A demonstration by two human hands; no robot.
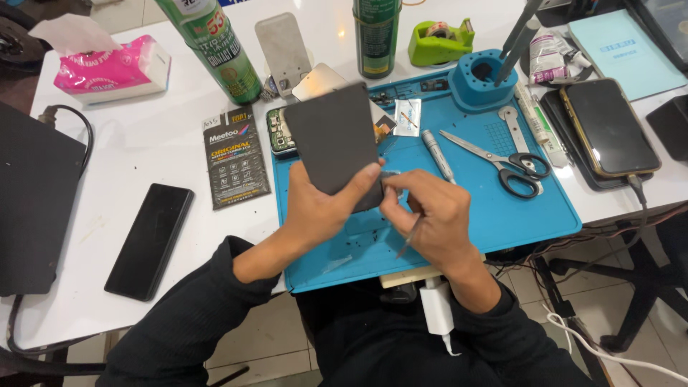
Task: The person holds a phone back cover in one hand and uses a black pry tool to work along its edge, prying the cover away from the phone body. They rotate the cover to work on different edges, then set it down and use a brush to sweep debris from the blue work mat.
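My left hand [321,209] grips a dark grey flat phone panel [335,143], holding it tilted above the blue work mat [502,208]. My right hand [430,218] is closed on a thin tool [408,242] that points down toward me, its fingers touching the panel's lower right corner. An opened phone body with a green circuit board [279,132] lies on the mat just behind the panel, partly hidden by it.
On the mat lie scissors [505,159], a grey pen-like tool [437,154], a metal opener [512,125] and a blue tool holder [481,77]. Two green spray cans [215,43], a pink tissue pack [115,68], a green tape dispenser [441,39] and two phones [150,240] surround it.
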